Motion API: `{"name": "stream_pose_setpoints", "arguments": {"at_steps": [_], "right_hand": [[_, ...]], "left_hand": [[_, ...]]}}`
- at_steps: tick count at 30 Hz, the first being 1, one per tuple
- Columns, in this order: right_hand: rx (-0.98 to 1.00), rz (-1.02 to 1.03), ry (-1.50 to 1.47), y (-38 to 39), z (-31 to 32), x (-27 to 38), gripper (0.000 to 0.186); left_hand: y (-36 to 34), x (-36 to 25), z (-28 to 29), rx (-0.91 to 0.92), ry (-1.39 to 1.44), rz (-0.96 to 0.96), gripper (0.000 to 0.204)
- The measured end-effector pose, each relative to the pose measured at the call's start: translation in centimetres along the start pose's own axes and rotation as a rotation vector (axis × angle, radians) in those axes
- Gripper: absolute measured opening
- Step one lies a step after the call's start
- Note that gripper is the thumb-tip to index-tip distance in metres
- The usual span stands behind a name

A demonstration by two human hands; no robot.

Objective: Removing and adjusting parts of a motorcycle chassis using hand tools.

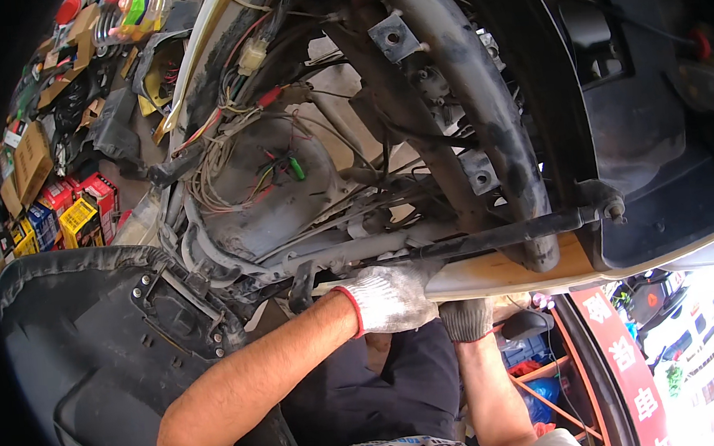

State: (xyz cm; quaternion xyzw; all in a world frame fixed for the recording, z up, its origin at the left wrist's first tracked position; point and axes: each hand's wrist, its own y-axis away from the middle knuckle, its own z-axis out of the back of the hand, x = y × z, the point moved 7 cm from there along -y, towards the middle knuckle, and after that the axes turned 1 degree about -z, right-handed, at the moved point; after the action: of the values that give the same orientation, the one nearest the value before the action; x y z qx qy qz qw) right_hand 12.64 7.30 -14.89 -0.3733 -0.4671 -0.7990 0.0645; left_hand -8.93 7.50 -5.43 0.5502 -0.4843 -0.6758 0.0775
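My left hand (392, 298), in a pale knit glove with a red cuff, is at the underside of a scooter's metal frame (496, 128), by the near edge of a long cream body panel (503, 272); its fingers are blurred. My right hand (467, 319), also gloved, is just below that panel, fingers hidden behind it. A black bar (525, 232) crosses above the panel. Loose wires and connectors (253, 57) hang in the frame around a dusty rounded housing (270, 188). A black padded seat (80, 329) is tilted at the left, beside my left forearm.
Boxes (79, 211) and piled parts (105, 117) lie on the left beyond the scooter. A dark plastic body section (649, 200) is on the right. An orange rack (553, 371) with bins and a red sign board (615, 354) stand at lower right.
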Motion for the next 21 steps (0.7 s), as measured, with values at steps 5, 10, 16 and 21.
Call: {"name": "stream_pose_setpoints", "arguments": {"at_steps": [5, 10, 16, 21], "right_hand": [[-0.034, -0.062, -0.302, 0.0, -0.4, 1.2, 0.034], [-0.091, -0.208, -0.803, -0.3, -0.7, 0.7, 0.034], [0.142, -0.108, -0.890, -1.1, -0.1, 3.7, 0.031], [0.256, -0.292, -1.424, -0.9, -0.6, 3.4, 0.032]], "left_hand": [[0.2, 0.3, -0.5, -0.007, 0.025, 0.021, 0.048], [-0.2, 0.4, -0.7, -0.257, 0.036, -0.044, 0.039], [0.3, -0.4, 0.3, -0.168, 0.067, -0.060, 0.041], [-1.5, 1.1, -1.7, -0.133, 0.045, -0.093, 0.037]]}}
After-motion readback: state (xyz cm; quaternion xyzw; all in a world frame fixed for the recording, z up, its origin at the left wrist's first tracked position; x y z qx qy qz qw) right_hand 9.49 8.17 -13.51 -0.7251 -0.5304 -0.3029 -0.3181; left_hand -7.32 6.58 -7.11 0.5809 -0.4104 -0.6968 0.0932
